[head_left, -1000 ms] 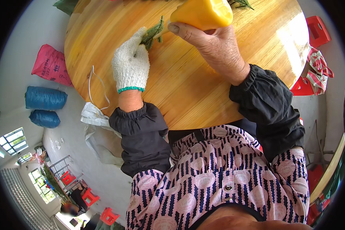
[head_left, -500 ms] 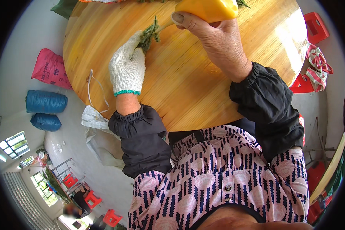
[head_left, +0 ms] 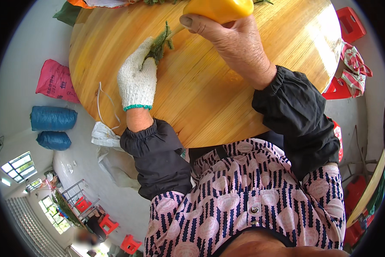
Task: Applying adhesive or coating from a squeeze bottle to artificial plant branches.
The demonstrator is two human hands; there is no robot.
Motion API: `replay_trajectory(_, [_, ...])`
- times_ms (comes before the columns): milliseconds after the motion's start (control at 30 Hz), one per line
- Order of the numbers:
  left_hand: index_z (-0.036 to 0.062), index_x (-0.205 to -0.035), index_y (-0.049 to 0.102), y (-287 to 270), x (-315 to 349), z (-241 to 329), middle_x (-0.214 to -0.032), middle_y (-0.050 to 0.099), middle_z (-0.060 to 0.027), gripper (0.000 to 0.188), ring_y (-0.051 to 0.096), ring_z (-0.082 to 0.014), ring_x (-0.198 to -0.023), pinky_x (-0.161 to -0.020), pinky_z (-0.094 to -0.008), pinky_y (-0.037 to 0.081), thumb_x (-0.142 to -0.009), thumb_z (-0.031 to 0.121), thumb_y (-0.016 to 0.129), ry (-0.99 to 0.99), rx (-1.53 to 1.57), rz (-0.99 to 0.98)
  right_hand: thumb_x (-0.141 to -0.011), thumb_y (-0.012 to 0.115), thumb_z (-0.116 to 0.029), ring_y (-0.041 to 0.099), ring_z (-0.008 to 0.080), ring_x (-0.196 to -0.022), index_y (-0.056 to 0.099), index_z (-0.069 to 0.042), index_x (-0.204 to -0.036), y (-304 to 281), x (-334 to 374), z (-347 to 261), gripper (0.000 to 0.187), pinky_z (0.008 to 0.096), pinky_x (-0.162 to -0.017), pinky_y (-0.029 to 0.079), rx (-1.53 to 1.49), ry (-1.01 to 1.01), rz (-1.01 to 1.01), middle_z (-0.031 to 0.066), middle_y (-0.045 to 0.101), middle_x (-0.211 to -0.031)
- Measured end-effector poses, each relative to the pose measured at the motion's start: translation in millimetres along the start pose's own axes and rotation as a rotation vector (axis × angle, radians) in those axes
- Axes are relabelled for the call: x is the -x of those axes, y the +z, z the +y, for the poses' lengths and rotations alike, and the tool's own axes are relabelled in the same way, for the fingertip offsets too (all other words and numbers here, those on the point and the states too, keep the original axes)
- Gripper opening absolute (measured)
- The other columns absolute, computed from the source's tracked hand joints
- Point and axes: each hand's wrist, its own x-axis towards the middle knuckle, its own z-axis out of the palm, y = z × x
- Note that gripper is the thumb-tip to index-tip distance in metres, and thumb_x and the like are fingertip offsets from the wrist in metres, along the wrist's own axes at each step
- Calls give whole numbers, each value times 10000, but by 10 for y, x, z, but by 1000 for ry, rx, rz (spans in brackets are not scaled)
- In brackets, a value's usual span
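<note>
My left hand (head_left: 136, 79), in a white knitted glove with a green cuff edge, pinches a small green pine sprig (head_left: 159, 48) above the round wooden table. In my bare right hand (head_left: 239, 51) is a yellow squeeze bottle (head_left: 220, 9), tipped on its side, its upper edge cut off by the picture. The bottle's pale nozzle (head_left: 175, 31) points down to the left and meets the sprig's needles; whether it touches them I cannot tell. Black sleeve covers reach over both forearms.
The wooden table (head_left: 201, 107) bears more green sprigs (head_left: 158, 1) and an orange-and-white bag (head_left: 100, 3) at its far edge. Left of it lie a pink sack (head_left: 57, 81) and blue bundles (head_left: 54, 118). Red stools (head_left: 351, 25) stand around. A person (head_left: 94, 222) is far off at lower left.
Both hands have shifted slightly left in the picture, along with the sprig and bottle. The nozzle stays at the sprig, and both grips are unchanged.
</note>
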Motion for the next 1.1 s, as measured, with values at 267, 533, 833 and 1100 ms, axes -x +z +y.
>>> replay_trajectory(267, [53, -1324, 684, 50, -77, 52, -1165, 728, -193, 471, 692, -341, -1014, -912, -427, 545, -861, -12, 621, 349, -395, 194, -912, 768, -55, 656, 96, -945, 678, -30, -1138, 2, -48, 29, 245, 280, -781, 536, 5, 50, 13, 12, 705, -1029])
replay_trajectory(533, [92, -1384, 632, 255, -271, 197, -1097, 734, -172, 527, 664, -381, -1048, -933, -463, 539, -862, 17, 634, 386, -549, 50, -923, 758, -85, 646, 96, -911, 673, -24, -1113, -27, -71, 15, 217, 276, -745, 531, -74, 68, -45, 6, 697, -990])
replay_trajectory(833, [-44, -1403, 604, 90, -303, 59, -1322, 683, -130, 462, 659, -183, -1161, -1010, -295, 505, -958, -49, 481, 42, 237, -118, -897, 774, -93, 635, 96, -899, 669, -24, -1111, -107, -114, -303, 248, 281, -778, 527, -20, -38, -51, 14, 692, -1000])
replay_trajectory(1100, [-28, -1368, 645, 85, -196, 268, -1349, 679, -125, 442, 628, -165, -1214, -1057, -284, 463, -945, -39, 514, -66, 351, -134, -889, 783, -117, 632, 89, -901, 684, -20, -1102, -139, -143, -280, 254, 280, -786, 523, 86, -18, -94, 15, 698, -984])
